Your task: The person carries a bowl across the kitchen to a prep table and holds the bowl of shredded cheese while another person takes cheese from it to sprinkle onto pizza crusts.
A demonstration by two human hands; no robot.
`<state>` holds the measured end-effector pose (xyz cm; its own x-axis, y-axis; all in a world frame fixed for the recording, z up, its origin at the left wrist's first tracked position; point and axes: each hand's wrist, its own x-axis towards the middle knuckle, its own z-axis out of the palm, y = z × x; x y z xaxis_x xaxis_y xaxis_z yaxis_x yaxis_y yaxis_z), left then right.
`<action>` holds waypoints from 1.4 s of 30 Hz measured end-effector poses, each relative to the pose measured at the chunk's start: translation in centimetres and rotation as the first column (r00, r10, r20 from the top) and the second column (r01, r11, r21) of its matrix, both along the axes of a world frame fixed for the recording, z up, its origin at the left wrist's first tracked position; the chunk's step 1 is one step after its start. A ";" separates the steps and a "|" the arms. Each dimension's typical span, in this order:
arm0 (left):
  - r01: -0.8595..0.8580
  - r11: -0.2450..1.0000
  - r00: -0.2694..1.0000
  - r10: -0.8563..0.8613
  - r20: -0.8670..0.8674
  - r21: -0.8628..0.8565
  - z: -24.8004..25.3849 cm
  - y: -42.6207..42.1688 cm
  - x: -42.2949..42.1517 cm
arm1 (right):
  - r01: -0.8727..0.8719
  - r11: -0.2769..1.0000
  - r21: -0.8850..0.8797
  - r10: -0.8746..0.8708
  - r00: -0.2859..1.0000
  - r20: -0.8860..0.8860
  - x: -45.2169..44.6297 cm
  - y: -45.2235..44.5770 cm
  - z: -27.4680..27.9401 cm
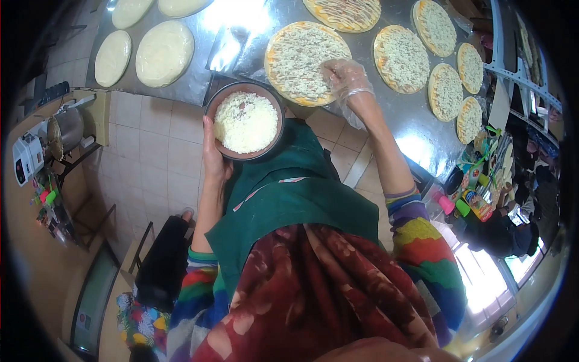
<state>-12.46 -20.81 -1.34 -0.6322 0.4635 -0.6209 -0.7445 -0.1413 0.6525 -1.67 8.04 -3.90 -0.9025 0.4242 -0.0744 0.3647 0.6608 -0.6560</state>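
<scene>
My left hand (215, 154) grips a brown bowl (278, 111) by its left side, thumb along the rim. Grated white cheese (246, 128) fills the bowl. In a clear plastic glove, my right hand (348, 78) is over the right edge of a round pizza (301, 57). Its fingers are curled together and point down; what is between them is hidden. That pizza has brown sauce lines and grated cheese on top, with an orange-yellow rim. Beside my right hand lies another cheese-topped pizza (401, 59).
The metal table (416, 123) carries several more topped pizzas (445, 92) on the right and plain dough rounds (164, 54) on the left. A mixer bowl (71, 130) and a white scale (27, 158) stand at far left. Another person (161, 265) is behind on the left.
</scene>
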 end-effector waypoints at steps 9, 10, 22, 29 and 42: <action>0.033 0.999 0.998 -0.034 -0.058 -0.015 -0.5 0.7 0.5 | 0.054 0.940 -0.338 -0.034 0.997 0.067 -0.4 -2.7 4.0; 0.050 0.999 0.995 -0.052 -0.082 -0.020 -0.8 0.8 0.5 | 0.068 0.880 -0.470 -0.041 0.997 0.067 -0.6 -3.8 5.1; 0.155 0.987 0.986 -0.158 -0.053 -0.042 -2.4 4.7 2.2 | -0.336 0.892 -0.303 0.408 0.888 0.214 -0.9 -10.7 3.5; 0.224 0.973 0.963 -0.229 -0.142 -0.050 -1.9 6.3 1.7 | -0.175 0.980 -0.090 0.164 0.979 -0.117 0.2 -11.4 0.8; 0.210 0.963 0.978 -0.205 -0.045 0.168 -2.0 9.3 1.5 | 0.010 0.365 -0.931 -0.058 0.998 -0.013 -1.2 -0.4 7.2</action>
<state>-10.95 -11.54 -3.36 -0.5265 0.6840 -0.5049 -0.7516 -0.0968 0.6525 -2.91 7.61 3.26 -0.9013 0.1383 -0.4106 0.3318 -0.3891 -0.8594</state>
